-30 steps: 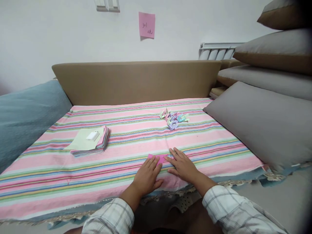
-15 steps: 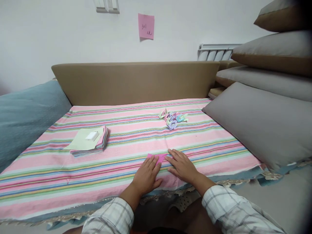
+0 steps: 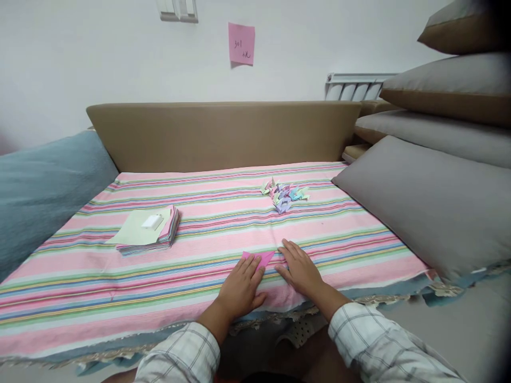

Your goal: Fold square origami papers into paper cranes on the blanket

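A folded piece of bright pink paper point(image 3: 265, 258) lies flat on the striped cloth, its pointed end toward the right. My left hand point(image 3: 239, 282) rests on its left part, fingers stretched out over it and covering some of the paper. Just right of the paper's tip, my right hand point(image 3: 300, 268) lies open, palm down, fingers spread and holding nothing. Farther back sits a small heap of folded paper pieces point(image 3: 283, 198) in purple, pink, green and blue.
A stack of coloured paper sheets point(image 3: 131, 229) with a small white block point(image 3: 152, 222) on top lies at the left. Grey cushions point(image 3: 431, 197) pile up at the right, a blue cushion point(image 3: 51, 186) stands left, and a brown backrest point(image 3: 223, 137) runs behind.
My right hand has slid off the pink paper's tip, slightly right, uncovering the point. My left hand stays in place on the paper.
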`<control>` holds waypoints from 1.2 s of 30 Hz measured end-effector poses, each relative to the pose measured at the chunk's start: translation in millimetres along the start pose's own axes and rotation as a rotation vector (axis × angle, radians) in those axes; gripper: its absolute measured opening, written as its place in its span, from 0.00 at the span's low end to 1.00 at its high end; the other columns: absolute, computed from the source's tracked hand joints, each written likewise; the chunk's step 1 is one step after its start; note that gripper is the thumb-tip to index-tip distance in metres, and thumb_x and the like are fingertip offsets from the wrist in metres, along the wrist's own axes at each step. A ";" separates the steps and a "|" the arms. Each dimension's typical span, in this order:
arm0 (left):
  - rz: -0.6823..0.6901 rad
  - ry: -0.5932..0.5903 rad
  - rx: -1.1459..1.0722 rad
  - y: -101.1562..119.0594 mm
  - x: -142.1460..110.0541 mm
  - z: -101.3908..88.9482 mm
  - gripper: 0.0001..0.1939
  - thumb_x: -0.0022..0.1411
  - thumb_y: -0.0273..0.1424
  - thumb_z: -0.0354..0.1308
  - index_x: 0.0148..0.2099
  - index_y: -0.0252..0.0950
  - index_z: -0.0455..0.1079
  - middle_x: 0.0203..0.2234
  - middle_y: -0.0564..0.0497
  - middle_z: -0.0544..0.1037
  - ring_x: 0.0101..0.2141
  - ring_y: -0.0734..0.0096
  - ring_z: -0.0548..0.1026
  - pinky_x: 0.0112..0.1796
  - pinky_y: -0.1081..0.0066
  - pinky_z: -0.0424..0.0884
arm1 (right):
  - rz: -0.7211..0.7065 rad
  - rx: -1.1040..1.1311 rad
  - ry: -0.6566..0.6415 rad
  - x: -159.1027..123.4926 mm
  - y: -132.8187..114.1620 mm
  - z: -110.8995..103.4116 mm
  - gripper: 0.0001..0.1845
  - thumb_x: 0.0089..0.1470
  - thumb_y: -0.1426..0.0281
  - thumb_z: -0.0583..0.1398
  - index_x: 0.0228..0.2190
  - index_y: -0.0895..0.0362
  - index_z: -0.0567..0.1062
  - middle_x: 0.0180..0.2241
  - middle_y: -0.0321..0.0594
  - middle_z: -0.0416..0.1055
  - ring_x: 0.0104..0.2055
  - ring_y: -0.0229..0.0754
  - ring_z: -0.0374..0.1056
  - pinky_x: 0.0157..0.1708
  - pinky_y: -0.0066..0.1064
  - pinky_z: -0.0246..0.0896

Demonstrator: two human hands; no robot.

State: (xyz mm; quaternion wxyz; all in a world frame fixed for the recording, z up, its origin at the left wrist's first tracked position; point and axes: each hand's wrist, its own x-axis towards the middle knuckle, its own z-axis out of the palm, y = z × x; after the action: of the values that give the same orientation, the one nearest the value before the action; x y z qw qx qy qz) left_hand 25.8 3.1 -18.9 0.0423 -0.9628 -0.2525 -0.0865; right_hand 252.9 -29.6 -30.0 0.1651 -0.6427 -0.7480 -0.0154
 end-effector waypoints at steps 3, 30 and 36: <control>-0.009 0.024 -0.027 -0.1 0.2 0.4 0.32 0.57 0.45 0.53 0.59 0.32 0.58 0.60 0.37 0.58 0.60 0.50 0.54 0.58 0.51 0.51 | -0.117 0.016 -0.004 3.6 -8.8 -3.7 0.35 0.58 0.52 0.48 0.60 0.61 0.55 0.62 0.50 0.48 0.64 0.50 0.42 0.59 0.47 0.44; -0.152 0.050 -0.119 2.5 2.5 1.2 0.34 0.48 0.45 0.61 0.55 0.38 0.61 0.60 0.40 0.58 0.59 0.49 0.54 0.56 0.49 0.54 | -0.252 0.024 -0.164 9.0 -27.9 6.1 0.38 0.57 0.47 0.45 0.61 0.57 0.52 0.62 0.46 0.51 0.64 0.48 0.46 0.61 0.47 0.39; -0.121 0.004 -0.049 -3.2 -5.0 -1.1 0.37 0.51 0.53 0.56 0.60 0.43 0.57 0.62 0.44 0.55 0.61 0.45 0.48 0.56 0.46 0.49 | -0.267 0.011 -0.154 8.0 -26.2 8.6 0.38 0.57 0.47 0.45 0.60 0.57 0.54 0.62 0.47 0.51 0.64 0.48 0.46 0.60 0.46 0.40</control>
State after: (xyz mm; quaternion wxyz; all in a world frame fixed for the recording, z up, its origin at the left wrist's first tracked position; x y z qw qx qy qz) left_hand 19.8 3.4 -18.7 0.0138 -0.9463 -0.3081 -0.0972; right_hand 224.6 -24.4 -31.0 0.1072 -0.5360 -0.8372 0.0162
